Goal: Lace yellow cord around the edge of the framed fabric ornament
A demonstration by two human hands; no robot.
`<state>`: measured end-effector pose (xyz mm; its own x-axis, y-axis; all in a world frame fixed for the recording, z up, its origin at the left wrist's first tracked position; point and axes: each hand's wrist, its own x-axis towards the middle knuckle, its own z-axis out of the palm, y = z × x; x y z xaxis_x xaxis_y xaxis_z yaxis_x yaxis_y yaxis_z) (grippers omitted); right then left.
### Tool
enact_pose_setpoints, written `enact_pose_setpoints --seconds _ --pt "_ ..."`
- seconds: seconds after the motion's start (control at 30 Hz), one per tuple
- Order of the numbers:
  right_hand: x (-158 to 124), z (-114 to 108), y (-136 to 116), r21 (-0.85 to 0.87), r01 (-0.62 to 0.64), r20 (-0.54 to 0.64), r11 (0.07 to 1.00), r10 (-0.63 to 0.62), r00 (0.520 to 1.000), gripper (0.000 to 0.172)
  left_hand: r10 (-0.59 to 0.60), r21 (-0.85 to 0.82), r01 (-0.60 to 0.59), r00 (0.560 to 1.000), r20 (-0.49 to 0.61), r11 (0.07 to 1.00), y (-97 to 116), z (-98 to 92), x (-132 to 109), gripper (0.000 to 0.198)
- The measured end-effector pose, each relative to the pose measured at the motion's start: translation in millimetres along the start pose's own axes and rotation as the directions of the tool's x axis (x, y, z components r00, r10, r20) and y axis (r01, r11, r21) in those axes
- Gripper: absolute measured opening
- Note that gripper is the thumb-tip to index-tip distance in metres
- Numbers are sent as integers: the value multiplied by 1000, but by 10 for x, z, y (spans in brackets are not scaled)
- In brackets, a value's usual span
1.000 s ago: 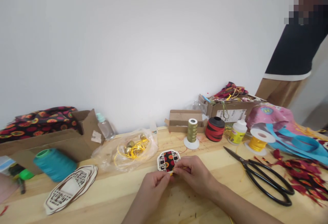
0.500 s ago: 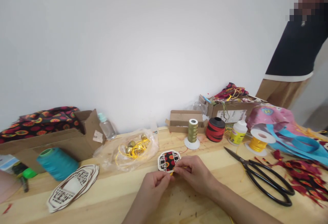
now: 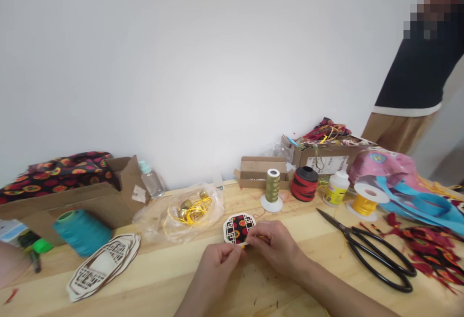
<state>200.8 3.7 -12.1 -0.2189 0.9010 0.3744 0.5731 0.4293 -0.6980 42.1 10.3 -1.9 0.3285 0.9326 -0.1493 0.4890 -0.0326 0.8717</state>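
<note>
Just beyond your left hand [image 3: 225, 262] and nearer right hand [image 3: 274, 247], both pinching yellow cord [image 3: 243, 246], lies the patterned tag [image 3: 239, 227].

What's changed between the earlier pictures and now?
Very little. The teal thread cone sits slightly farther right in frame than at first, likely from head movement. The left hand and right hand still pinch the yellow cord beside the patterned piece; nothing was visibly let go. The scissors stayed put.
</note>
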Motion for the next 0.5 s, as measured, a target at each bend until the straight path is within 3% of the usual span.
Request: enact_pose_setpoints --seconds 0.17,0.5 --pt "-2 1 15 -9 -16 -34 1000 16 999 16 6 -32 -5 1000 16 999 -1 -8 5 35" --pt "2 -14 -24 -48 169 33 984 -167 985 16 99 -100 -100 995 -12 990 -33 22 21 42"
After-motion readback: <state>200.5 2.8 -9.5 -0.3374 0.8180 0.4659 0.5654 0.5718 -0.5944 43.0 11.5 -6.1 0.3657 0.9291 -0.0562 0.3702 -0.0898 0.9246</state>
